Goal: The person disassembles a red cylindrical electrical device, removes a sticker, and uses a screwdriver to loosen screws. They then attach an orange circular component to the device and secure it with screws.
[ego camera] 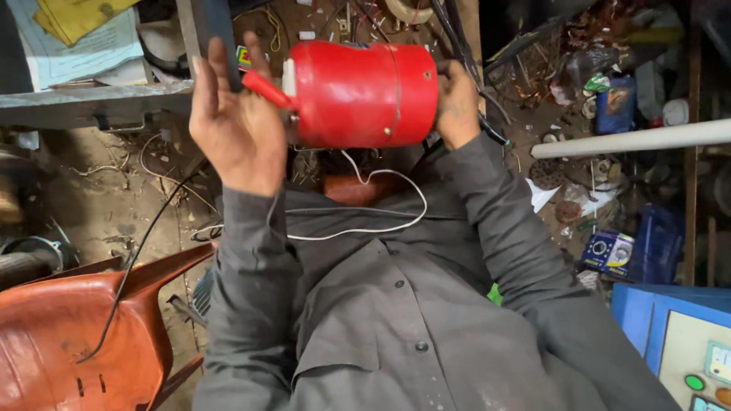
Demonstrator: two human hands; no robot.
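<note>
So the person had this red cylindrical housing [358,95] lifted up in front of their chest, lying on its side, kinda looked like a small motor or pump body with a seam band round it and a red spout-like bit sticking out toward the left. The left hand [232,125] was spread wide, palm showing, fingers up, just touching that red spout end rather than gripping it. The right hand [457,103] was pressed against the other end of the housing, fingers curled round the back where I couldn't see them. A white wire [381,205] hung down from under the housing and looped across the grey shirt [381,304]. An orange plastic chair [76,335] sat at lower left, and a white pipe [632,138] ran across the cluttered floor on the right.
</note>
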